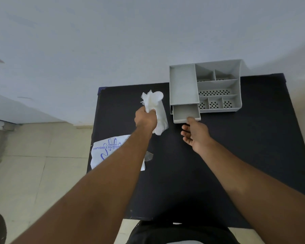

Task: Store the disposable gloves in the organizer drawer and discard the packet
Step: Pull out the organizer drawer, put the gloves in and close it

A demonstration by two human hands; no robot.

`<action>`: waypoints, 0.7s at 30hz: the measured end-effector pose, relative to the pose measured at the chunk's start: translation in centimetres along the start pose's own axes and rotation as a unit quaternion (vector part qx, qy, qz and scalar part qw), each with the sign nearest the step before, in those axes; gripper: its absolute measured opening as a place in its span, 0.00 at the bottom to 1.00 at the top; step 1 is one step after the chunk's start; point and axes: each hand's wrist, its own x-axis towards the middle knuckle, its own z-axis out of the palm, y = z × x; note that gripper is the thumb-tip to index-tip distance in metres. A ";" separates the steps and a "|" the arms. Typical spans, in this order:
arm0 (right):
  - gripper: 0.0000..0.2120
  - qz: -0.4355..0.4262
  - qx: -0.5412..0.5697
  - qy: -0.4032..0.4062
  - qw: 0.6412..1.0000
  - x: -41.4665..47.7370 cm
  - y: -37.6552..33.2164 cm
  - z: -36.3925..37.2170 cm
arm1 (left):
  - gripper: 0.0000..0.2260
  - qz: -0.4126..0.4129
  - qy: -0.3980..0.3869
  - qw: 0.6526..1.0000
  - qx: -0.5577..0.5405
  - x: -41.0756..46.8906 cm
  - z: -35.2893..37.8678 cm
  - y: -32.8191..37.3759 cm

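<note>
My left hand (145, 118) is shut on a bunch of white disposable gloves (152, 98), held upright over the black table (236, 147). More of the bunch hangs below the fist. The grey organizer (218, 85) stands at the table's far right, with its small drawer (186, 114) pulled out toward me and nothing visible inside it. My right hand (195, 133) is just in front of the drawer, fingers spread, its fingertips at the drawer's front edge. The white packet (106, 152) with blue print lies flat at the table's left edge, partly under my left forearm.
A small torn scrap of clear plastic (149, 155) lies on the table beside the packet. The table stands against a pale wall (148, 41). Tiled floor (42, 155) lies to the left. The organizer's open compartments have nothing visible in them.
</note>
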 end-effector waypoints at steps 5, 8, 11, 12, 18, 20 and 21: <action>0.09 0.020 -0.018 0.003 1.000 -1.3 1.4 -0.9 | 0.05 0.008 -0.006 0.999 0.038 -0.8 0.2 -0.4; 0.09 0.028 -0.029 0.009 0.999 -2.0 2.6 -1.2 | 0.06 0.012 -0.004 0.999 0.045 -1.1 0.0 -0.8; 0.10 0.041 -0.040 0.019 0.998 -2.5 3.9 -1.4 | 0.09 0.010 0.002 0.999 0.052 -1.2 -0.3 -1.4; 0.10 0.044 -0.042 0.023 0.998 -2.6 4.3 -1.5 | 0.10 0.008 0.004 0.998 0.056 -1.4 -0.4 -1.5; 0.11 0.047 -0.042 0.036 0.997 -3.3 5.9 -1.8 | 0.10 0.012 0.006 0.998 0.059 -1.8 -0.8 -2.4; 0.11 0.054 -0.039 0.035 0.997 -3.6 6.1 -1.9 | 0.10 0.016 0.003 0.998 0.055 -1.9 -0.8 -2.7; 0.12 0.060 -0.037 0.033 0.997 -3.7 6.2 -1.9 | 0.10 0.016 0.001 0.998 0.054 -2.0 -0.8 -2.8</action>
